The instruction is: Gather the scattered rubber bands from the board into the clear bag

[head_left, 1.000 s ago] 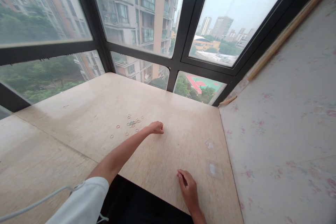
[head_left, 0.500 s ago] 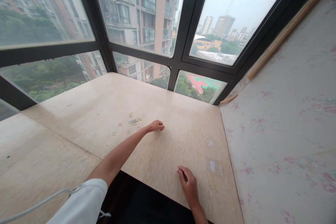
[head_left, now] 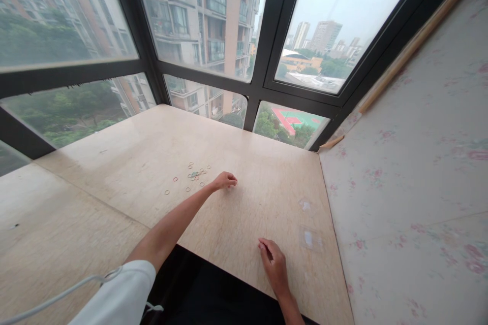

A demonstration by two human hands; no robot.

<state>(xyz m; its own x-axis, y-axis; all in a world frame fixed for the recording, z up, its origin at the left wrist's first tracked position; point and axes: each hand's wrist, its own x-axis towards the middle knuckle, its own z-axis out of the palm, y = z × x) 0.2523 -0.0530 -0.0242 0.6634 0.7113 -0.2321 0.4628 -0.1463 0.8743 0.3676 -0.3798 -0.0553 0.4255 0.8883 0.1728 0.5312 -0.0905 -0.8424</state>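
Observation:
My left hand (head_left: pixel 224 181) is stretched out over the tabletop, its thumb and fingers pinched together. What sits between its fingertips is too small to make out. Just left of it lies a loose cluster of thin small rings (head_left: pixel 195 175), mostly pale and greenish. A reddish ring (head_left: pixel 175 179) and a pale ring (head_left: pixel 166 192) lie a little apart from the cluster. Near the front edge rests my right hand (head_left: pixel 274 265), thumb and fingertips pressed together; anything held there is hidden. To its right is a clear plastic packet (head_left: pixel 310 238) lying flat.
A second small clear plastic piece (head_left: pixel 305 205) lies behind the packet. The beige marbled tabletop (head_left: pixel 259 203) meets dark-framed windows (head_left: pixel 259 81) at the back and a floral-papered wall (head_left: pixel 400 203) on the right. A white cord (head_left: pixel 57 297) crosses my left sleeve.
My left hand has shifted very slightly left, its fingers turned a little. My right hand stays nearly in place. The rings look unmoved apart from a small camera shift.

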